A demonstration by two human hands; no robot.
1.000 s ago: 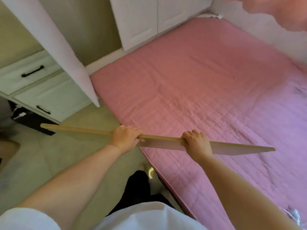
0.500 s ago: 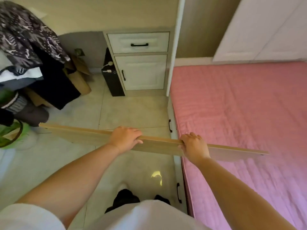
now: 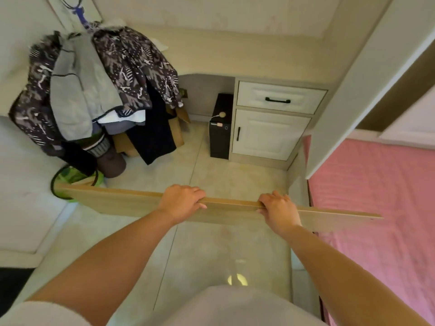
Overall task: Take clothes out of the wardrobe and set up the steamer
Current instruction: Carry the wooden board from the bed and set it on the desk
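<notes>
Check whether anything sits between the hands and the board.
Nothing does: the left hand and right hand both grip the board's top edge directly, fingers curled over it.

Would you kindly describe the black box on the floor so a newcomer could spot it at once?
Find the white cabinet under the desk. The black box stands upright on the floor against its left side. Unlike the clothes pile further left, it is tall, rigid and plain black, with a round beige disc on top.

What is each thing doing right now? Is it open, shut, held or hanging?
wooden board: held level, off the floor
left hand: grips the board's top edge
right hand: grips the board's top edge
drawer: shut
cabinet door: shut
patterned jacket: hanging
</notes>
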